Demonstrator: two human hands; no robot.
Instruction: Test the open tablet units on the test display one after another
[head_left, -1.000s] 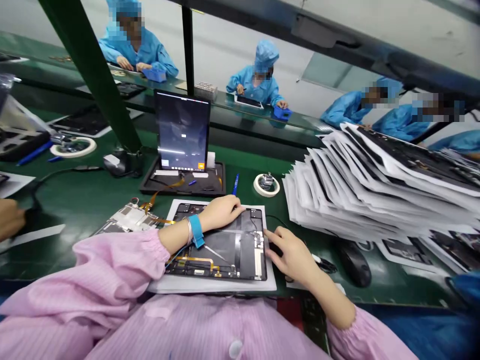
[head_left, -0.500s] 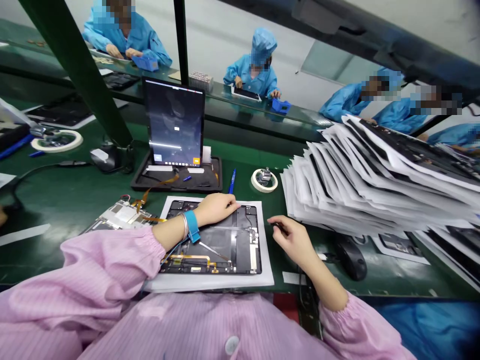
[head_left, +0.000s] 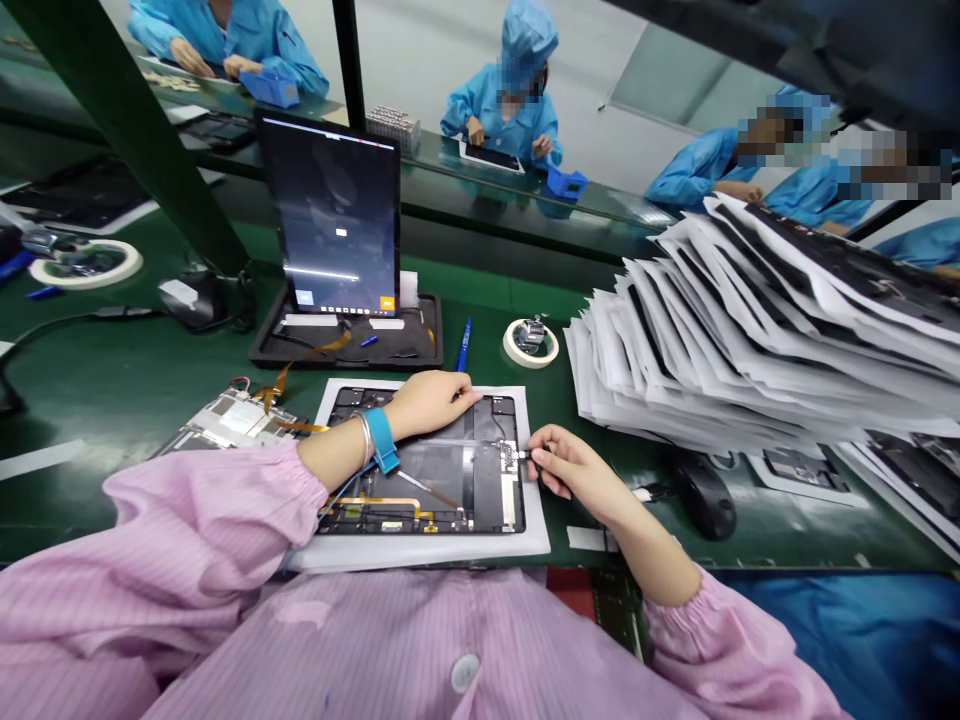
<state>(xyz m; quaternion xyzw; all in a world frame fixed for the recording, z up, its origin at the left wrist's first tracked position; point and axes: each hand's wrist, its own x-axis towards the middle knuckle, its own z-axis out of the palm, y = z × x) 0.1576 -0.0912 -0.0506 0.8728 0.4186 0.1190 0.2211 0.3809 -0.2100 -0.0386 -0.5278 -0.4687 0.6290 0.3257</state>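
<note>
The fingers of the right hand (head_left: 568, 462) are pinching a small dark piece (head_left: 526, 455), its tip pointing left at the tablet shell (head_left: 439, 465)'s right edge, the nearer hand there. The left hand (head_left: 429, 402) is resting over the far edge; whether it is gripping, I cannot tell. The shell is lying lengthwise left to right on white paper (head_left: 480, 550).
</note>
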